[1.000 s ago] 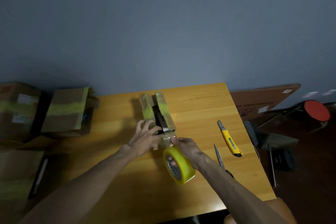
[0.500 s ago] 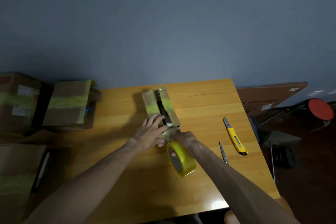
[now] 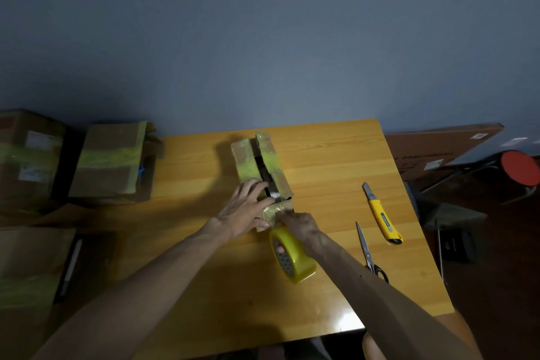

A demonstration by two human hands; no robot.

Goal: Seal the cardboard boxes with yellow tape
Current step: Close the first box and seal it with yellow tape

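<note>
A small cardboard box [image 3: 248,159] with old yellow tape on its two top flaps stands on the wooden table [image 3: 327,161]; a dark gap shows between the flaps. My left hand [image 3: 245,209] lies flat with spread fingers on the near end of the box top. My right hand [image 3: 299,226] grips the roll of yellow tape [image 3: 292,257] just in front of the box, and a short strip of tape runs from the roll onto the box's near end.
A yellow utility knife [image 3: 381,215] and scissors [image 3: 368,251] lie on the table to the right. Several taped cardboard boxes [image 3: 108,161] stand left of the table. A flat carton [image 3: 438,146] and a red stool [image 3: 520,168] are at the right.
My left hand has slid further up onto the box top. My right hand with the roll has stayed close against the near end of the box.
</note>
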